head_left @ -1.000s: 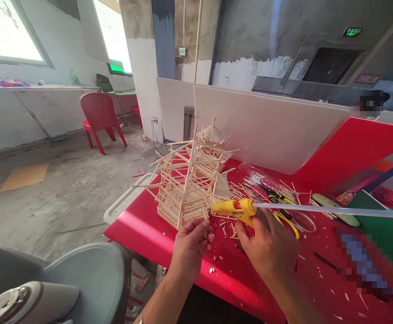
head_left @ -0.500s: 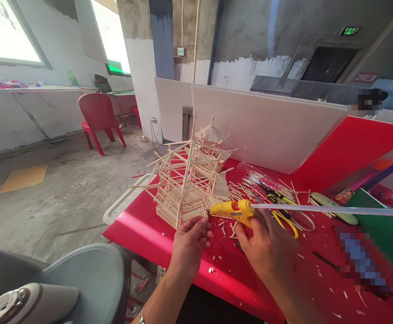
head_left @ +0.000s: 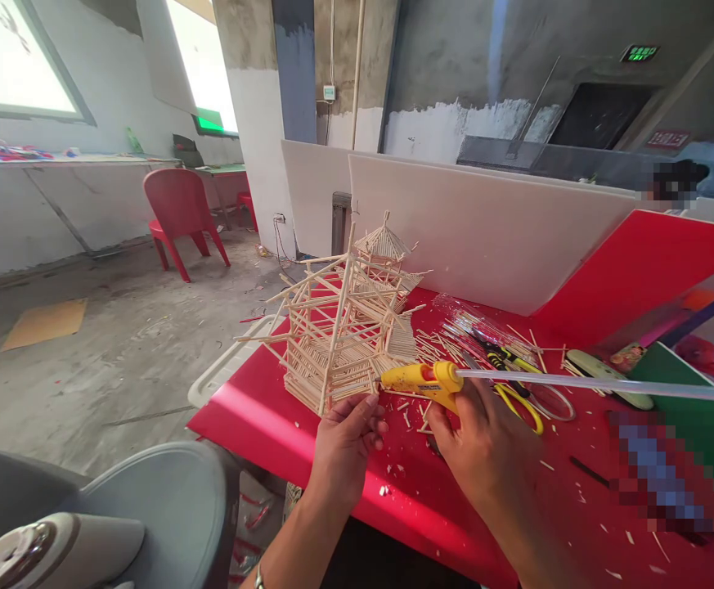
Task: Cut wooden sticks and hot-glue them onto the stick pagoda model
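My right hand (head_left: 482,438) grips a yellow hot glue gun (head_left: 421,378), its nozzle pointing left at the lower right edge of a stick-built model pagoda (head_left: 338,335). A long clear glue stick (head_left: 577,381) runs out of the gun's back end to the right. The pagoda, made of pale wooden sticks, has an open frame in front and a pointed roof behind. My left hand (head_left: 349,433) is closed in a pinch just below the nozzle, by the model's base. Whatever lies between its fingertips is too small to make out.
Loose sticks (head_left: 439,348), yellow-handled pliers (head_left: 509,360) and yellow scissors (head_left: 519,407) lie right of the model on the red table (head_left: 406,507). White boards (head_left: 455,229) stand behind. A grey stool (head_left: 166,507) with a white bottle (head_left: 68,552) is at lower left.
Both hands stay almost in place. The glue gun has shifted very slightly, and the far end of its glue stick sits a little lower.
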Demonstrator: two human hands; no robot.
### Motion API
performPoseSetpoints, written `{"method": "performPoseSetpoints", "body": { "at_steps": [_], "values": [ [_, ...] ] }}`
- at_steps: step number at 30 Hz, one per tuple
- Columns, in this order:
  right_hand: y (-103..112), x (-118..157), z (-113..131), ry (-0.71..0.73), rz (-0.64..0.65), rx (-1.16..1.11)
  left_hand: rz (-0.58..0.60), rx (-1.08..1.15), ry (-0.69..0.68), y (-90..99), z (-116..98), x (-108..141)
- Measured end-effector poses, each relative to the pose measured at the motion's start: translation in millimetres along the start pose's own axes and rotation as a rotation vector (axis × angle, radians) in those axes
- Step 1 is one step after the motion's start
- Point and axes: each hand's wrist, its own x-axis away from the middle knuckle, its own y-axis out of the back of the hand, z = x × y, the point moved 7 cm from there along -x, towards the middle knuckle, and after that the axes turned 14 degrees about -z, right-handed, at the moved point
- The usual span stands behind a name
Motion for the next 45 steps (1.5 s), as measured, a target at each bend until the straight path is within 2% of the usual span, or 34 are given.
{"method": "performPoseSetpoints", "body": {
  "at_steps": [10, 18, 45],
  "values": [
    [6.0, 6.1, -15.8, -0.101, -0.143, 0.017, 0.003, -0.023, -0.019, -6.6, 0.9, -3.1],
    [4.8, 13.3, -21.7, -0.134, -0.119, -0.019, -0.023, -0.019, -0.046, -9.9, 0.7, -8.0],
    [6.1, 9.1, -18.8, -0.160, -0.094, -0.086, -0.016, -0.084, -0.036, -16.7, -6.0, -10.3]
  ]
}}
